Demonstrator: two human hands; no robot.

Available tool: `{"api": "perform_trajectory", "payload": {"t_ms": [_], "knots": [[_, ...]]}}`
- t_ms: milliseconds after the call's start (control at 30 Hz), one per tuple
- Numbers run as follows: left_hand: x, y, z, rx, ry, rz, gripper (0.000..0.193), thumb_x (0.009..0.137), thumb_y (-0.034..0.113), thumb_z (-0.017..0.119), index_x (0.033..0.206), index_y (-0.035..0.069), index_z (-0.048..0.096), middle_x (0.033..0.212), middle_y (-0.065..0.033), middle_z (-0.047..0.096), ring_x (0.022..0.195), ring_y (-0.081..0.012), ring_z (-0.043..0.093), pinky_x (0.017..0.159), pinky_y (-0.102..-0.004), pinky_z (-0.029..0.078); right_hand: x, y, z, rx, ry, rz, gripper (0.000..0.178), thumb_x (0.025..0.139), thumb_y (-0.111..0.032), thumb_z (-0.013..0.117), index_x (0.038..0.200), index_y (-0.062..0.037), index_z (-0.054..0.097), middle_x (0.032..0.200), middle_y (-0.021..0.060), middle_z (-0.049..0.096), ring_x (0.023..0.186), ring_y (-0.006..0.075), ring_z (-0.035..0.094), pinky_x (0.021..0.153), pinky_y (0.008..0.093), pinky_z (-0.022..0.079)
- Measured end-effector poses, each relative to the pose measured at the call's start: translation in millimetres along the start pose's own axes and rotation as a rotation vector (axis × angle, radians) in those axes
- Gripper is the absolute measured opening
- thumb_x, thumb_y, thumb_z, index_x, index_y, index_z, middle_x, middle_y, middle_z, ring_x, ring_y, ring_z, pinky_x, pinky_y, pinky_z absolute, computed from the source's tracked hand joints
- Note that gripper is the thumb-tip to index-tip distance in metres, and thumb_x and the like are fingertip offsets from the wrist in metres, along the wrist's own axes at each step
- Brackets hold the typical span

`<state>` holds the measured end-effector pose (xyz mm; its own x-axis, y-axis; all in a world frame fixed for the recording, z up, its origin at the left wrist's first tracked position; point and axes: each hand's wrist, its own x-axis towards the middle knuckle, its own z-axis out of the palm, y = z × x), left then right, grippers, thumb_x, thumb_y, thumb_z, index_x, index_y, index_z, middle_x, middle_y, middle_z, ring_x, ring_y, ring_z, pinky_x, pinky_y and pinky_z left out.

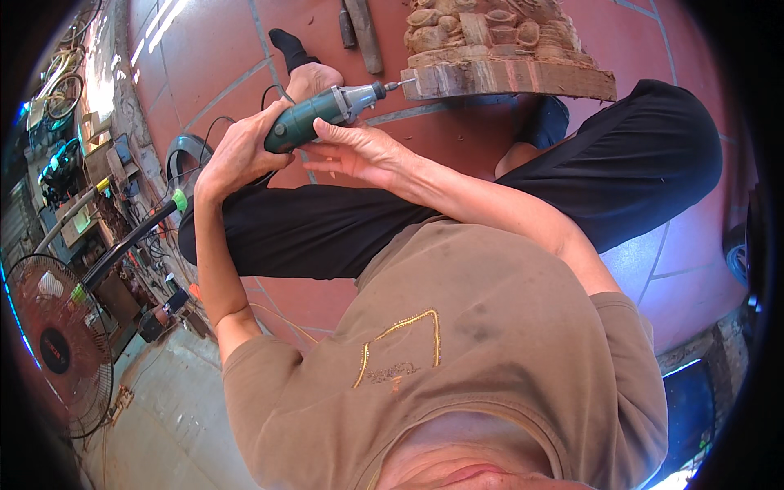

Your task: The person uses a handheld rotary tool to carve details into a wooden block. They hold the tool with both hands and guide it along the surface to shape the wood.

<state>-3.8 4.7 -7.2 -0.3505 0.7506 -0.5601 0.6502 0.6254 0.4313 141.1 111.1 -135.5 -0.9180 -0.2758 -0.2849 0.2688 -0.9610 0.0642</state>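
My left hand [239, 155] is wrapped round the rear of a green rotary tool [309, 119] with a grey nose. A thin metal bit [400, 84] sticks out of its chuck, close to the left end of a carved wooden piece [514, 77]; I cannot tell if it touches. Just below the tool's body, my right hand [367, 155] is open, its fingers stretched out and its thumb against or right beside the casing. Rounded shapes are carved above the wood's flat, reddish-streaked base. A dark cord hangs near my left wrist.
Two long dark tools or sticks [363, 37] lie on the red tiled floor [425, 135]. My crossed legs in black trousers [302, 224] surround the work. At the left are a fan [57, 347], a black pole [135, 235], cables and clutter along the wall.
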Motion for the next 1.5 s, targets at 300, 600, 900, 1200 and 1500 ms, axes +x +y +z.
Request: {"api": "perform_trajectory", "payload": {"t_ms": [300, 600, 900, 1200, 1500], "knots": [[0.9, 1.5, -0.1, 0.009, 0.029, -0.01, 0.054, 0.067, 0.014, 0.07, 0.116, 0.005, 0.051, 0.086, -0.0212, 0.062, 0.082, -0.0431, 0.061, 0.073, -0.0451, 0.047, 3.0, -5.8, 0.7, -0.025, -0.02, -0.014, 0.054, 0.086, -0.022, 0.077, 0.13, -0.0091, 0.049, 0.126, 0.0107, 0.06, 0.124, 0.0278, 0.055, 0.105, 0.0516, 0.046], [3.3, -2.3, 2.2, 0.015, 0.042, -0.008, 0.055, 0.067, 0.014, 0.071, 0.117, 0.005, 0.051, 0.087, -0.0215, 0.063, 0.083, -0.0422, 0.062, 0.073, -0.0449, 0.048, 5.3, -9.3, 0.8, -0.018, -0.014, -0.043, 0.055, 0.086, -0.019, 0.077, 0.131, -0.0072, 0.047, 0.124, 0.0112, 0.06, 0.121, 0.0281, 0.056, 0.103, 0.0505, 0.05], [3.1, -0.4, 2.1, 0.012, 0.038, -0.028, 0.056, 0.067, 0.015, 0.072, 0.118, 0.006, 0.051, 0.088, -0.0211, 0.064, 0.084, -0.0417, 0.063, 0.074, -0.0451, 0.048, 6.1, -7.7, -0.3, 0.01, -0.014, -0.048, 0.058, 0.085, -0.017, 0.077, 0.132, -0.0079, 0.045, 0.123, 0.011, 0.059, 0.121, 0.0293, 0.056, 0.104, 0.0521, 0.049], [2.8, -2.6, 2.2, 0.031, 0.023, -0.015, 0.056, 0.067, 0.016, 0.073, 0.117, 0.005, 0.051, 0.088, -0.0212, 0.064, 0.085, -0.0418, 0.063, 0.074, -0.0454, 0.048, 2.1, -6.5, 0.8, 0.003, -0.016, -0.035, 0.055, 0.087, -0.017, 0.076, 0.132, -0.0079, 0.046, 0.128, 0.0109, 0.056, 0.125, 0.0281, 0.053, 0.105, 0.0518, 0.048], [2.3, 0.0, 1.7, 0.025, 0.0, -0.031, 0.055, 0.067, 0.016, 0.072, 0.116, 0.004, 0.051, 0.088, -0.022, 0.063, 0.085, -0.0434, 0.061, 0.074, -0.0459, 0.047, -1.2, -6.1, 1.5, 0.015, -0.008, -0.003, 0.056, 0.086, -0.017, 0.077, 0.132, -0.0101, 0.046, 0.128, 0.0104, 0.056, 0.126, 0.0283, 0.052, 0.106, 0.0527, 0.047]]}}
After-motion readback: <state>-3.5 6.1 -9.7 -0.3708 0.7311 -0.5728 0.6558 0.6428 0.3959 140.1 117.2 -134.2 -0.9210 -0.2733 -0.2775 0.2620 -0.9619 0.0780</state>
